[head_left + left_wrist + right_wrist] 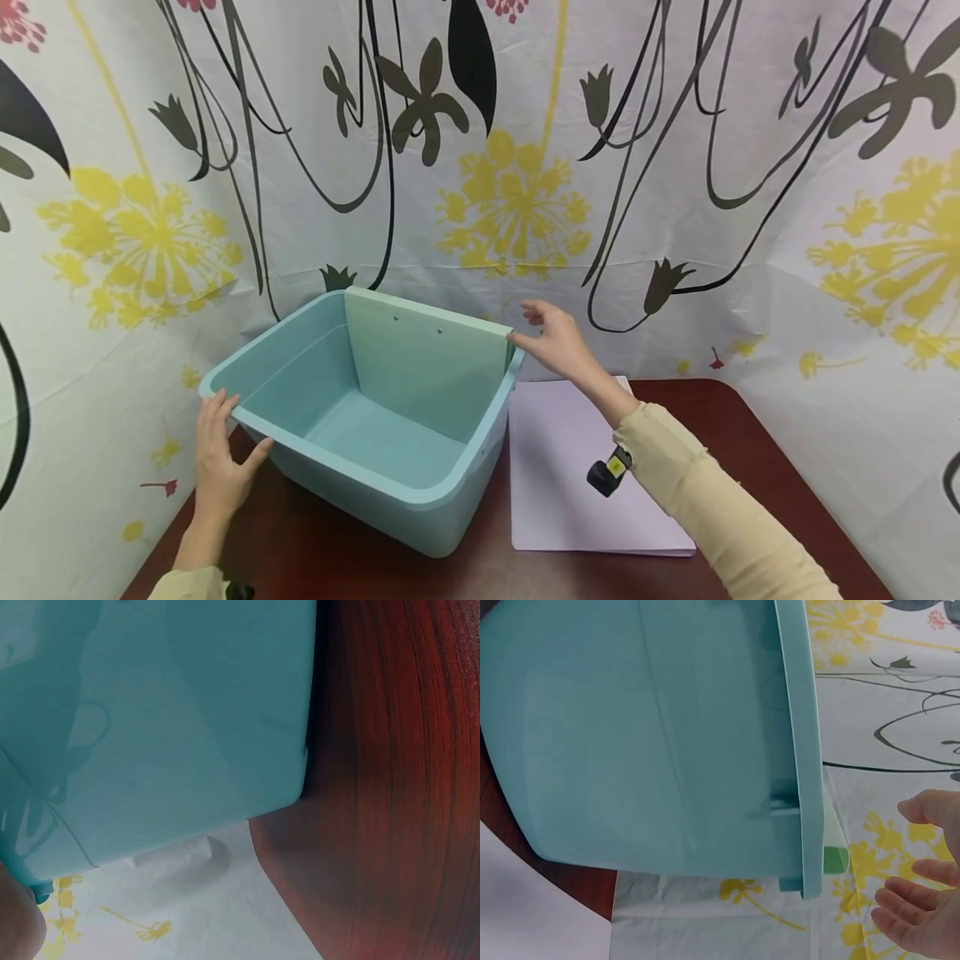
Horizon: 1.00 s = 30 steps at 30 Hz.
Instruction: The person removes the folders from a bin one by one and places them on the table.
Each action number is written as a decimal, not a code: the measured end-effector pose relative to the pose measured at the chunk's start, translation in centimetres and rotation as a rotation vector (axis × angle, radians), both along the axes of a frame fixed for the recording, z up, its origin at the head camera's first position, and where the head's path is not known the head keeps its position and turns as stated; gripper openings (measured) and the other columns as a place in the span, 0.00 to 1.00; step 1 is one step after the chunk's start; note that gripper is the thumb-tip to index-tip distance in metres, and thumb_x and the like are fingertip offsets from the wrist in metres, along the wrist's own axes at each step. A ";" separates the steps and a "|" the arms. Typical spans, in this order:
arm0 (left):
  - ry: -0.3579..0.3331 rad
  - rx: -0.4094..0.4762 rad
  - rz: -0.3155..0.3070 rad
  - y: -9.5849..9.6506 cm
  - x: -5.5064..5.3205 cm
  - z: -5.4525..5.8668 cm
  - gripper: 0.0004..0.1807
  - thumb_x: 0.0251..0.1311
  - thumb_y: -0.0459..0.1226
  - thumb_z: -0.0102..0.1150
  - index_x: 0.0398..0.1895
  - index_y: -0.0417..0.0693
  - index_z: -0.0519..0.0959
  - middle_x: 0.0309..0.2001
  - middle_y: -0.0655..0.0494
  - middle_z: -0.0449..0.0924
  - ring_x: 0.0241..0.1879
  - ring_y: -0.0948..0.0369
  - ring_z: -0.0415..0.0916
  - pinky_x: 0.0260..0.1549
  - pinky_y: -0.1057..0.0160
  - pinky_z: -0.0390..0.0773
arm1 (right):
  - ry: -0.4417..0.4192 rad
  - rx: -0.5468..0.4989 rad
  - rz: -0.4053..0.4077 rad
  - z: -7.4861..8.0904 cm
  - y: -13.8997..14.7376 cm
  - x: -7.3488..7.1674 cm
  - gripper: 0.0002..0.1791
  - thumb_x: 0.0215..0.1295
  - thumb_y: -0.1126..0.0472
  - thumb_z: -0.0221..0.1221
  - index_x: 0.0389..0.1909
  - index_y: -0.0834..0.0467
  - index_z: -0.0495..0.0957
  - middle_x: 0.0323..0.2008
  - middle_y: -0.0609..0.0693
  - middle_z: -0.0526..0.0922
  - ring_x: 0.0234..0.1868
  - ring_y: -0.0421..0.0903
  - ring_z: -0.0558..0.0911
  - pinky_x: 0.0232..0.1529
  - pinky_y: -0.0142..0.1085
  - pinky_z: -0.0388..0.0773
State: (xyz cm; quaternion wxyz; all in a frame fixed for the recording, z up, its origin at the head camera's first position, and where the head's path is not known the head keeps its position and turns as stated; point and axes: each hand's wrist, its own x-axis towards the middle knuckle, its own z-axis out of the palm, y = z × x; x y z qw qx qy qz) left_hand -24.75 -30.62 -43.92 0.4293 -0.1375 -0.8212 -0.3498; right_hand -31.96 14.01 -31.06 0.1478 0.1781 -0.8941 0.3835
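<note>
Blue tub [420,529] on a dark red-brown table [720,425], between the 2 hands, mouth upward. Left hand [219,462] at the left corner, with fingertips on the rim and thumb spread apart beside the outer wall; loose and wide. Right hand [558,337] near the far right corner, wide and empty, with thumb well parted from the fingers; in the right wrist view, a clear gap between hand and rim. Pale green panel [427,367] inside the tub, upright along the far wall; rises slightly above the rim, with its right end just beside the right thumb. Black wrist device [600,481] at the right cuff [648,429]; bears a yellow patch [617,466], any marking too small to read. Tub: smooth and plain, with rounded corners, a broad rim and a thin line across the inner left wall; tapers toward the base. Panel: flat, with 2 small dark dots near the upper edge and, from the right wrist, a deeper green at the end. Lavender sheets [570,500] flat on the table, right of the tub.
</note>
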 end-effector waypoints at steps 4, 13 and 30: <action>0.021 -0.003 -0.001 -0.2 0.0 0.0 0.48 0.47 0.63 0.55 0.60 0.34 0.62 0.62 0.31 0.55 0.67 0.40 0.42 0.63 0.42 0.38 | 0.011 -0.002 0.036 0.0 -0.8 -0.5 0.31 0.55 0.57 0.62 0.58 0.64 0.67 0.50 0.63 0.75 0.51 0.58 0.75 0.48 0.48 0.72; 0.051 0.004 0.004 -0.2 -0.1 -0.1 0.48 0.46 0.64 0.56 0.60 0.34 0.64 0.62 0.32 0.57 0.66 0.40 0.43 0.63 0.43 0.39 | 0.014 0.000 0.085 -0.4 -1.8 -1.4 0.31 0.53 0.58 0.63 0.58 0.64 0.66 0.50 0.62 0.75 0.50 0.56 0.75 0.48 0.47 0.72; 0.048 0.011 0.014 0.0 -0.3 -0.4 0.49 0.45 0.65 0.55 0.60 0.35 0.64 0.63 0.33 0.57 0.67 0.41 0.43 0.63 0.44 0.39 | 0.055 -0.064 0.084 -1.8 -2.9 -3.2 0.30 0.52 0.60 0.63 0.56 0.65 0.69 0.50 0.62 0.75 0.51 0.57 0.74 0.49 0.48 0.70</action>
